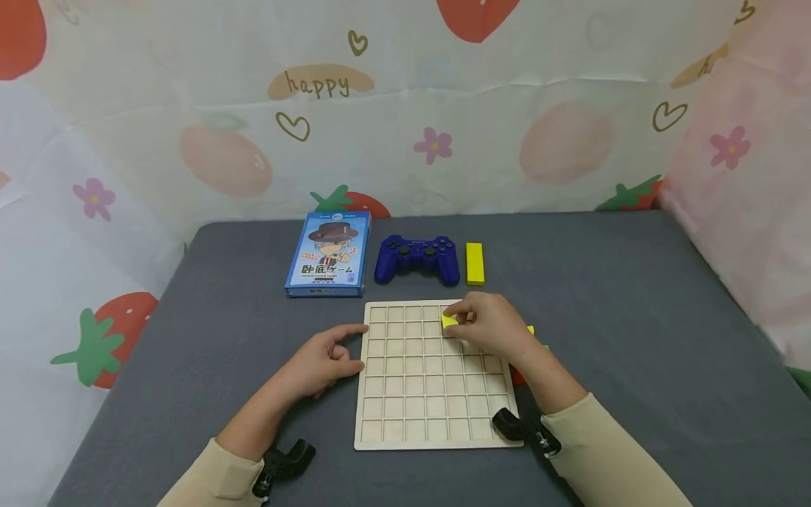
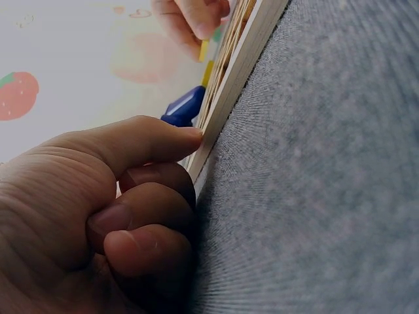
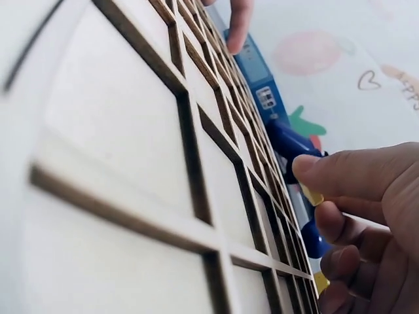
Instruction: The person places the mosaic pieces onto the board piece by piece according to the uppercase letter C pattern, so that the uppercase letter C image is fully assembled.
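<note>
grey felt table (image 1: 633, 296) — strawberry-print curtain (image 1: 405, 105) hung behind and beside it.

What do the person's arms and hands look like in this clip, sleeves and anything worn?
Both hands are bare: left hand, right hand. Each arm wears a cream long sleeve ending above the wrist. A black clip-like camera mount sits at each wrist. No rings or watch show.

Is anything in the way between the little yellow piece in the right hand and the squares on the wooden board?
Nothing visible is. The right hand pinches the small yellow piece just over the wooden grid board, whose visible squares are empty.
</note>
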Demonstrator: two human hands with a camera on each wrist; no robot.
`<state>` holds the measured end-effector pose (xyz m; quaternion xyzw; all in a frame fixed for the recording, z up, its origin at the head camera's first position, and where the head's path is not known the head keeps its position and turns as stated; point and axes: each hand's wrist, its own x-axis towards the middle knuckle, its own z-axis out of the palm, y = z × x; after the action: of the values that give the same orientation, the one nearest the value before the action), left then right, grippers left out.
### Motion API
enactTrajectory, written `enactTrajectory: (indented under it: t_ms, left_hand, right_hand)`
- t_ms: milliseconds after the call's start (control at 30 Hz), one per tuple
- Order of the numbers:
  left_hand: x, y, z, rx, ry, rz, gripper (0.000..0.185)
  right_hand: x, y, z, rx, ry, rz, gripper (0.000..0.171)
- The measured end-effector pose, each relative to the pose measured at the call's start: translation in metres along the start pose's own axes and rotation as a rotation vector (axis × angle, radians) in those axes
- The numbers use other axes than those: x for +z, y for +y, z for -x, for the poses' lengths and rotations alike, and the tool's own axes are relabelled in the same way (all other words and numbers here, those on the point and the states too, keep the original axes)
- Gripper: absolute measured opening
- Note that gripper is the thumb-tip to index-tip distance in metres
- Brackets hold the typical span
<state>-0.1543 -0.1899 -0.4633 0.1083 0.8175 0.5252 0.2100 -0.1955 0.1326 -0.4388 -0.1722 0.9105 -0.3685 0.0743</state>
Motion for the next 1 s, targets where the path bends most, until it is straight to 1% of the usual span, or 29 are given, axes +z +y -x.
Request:
enactTrajectory:
  t_ms: [467, 700, 800, 900, 933, 1000]
  left_hand:
    - [-0.0014, 0.0034, 0.0005, -0.003, -0.008, 0.011, 0.064]
    - [-0.0009, 0.0017, -0.0001, -0.005, -0.011, 0.023, 0.065]
    - [-0.0006, 0.001, 0.0, -0.005, -0.009, 0.02, 0.065]
    - [-0.0005, 0.0009, 0.0002, -0.005, -0.008, 0.018, 0.065]
    - [-0.0006, 0.0008, 0.0003, -0.004, -0.008, 0.017, 0.065]
    - [-0.0007, 0.0008, 0.0005, -0.003, -0.008, 0.017, 0.065]
  right_hand:
    - [0.0047, 0.0054, -0.0013, 0.03, 0.0, 0.034, 0.027]
    - [0.0042, 0.0027, -0.0012, 0.022, -0.016, 0.099, 0.031]
    - [0.0038, 0.0021, -0.0012, 0.021, -0.033, 0.108, 0.033]
    - [0.001, 0.0013, -0.0012, 0.011, -0.039, 0.099, 0.033]
    - [-0.0006, 0.0009, -0.0011, 0.01, -0.04, 0.088, 0.029]
    - [-0.0052, 0.0002, -0.0006, 0.005, -0.04, 0.067, 0.029]
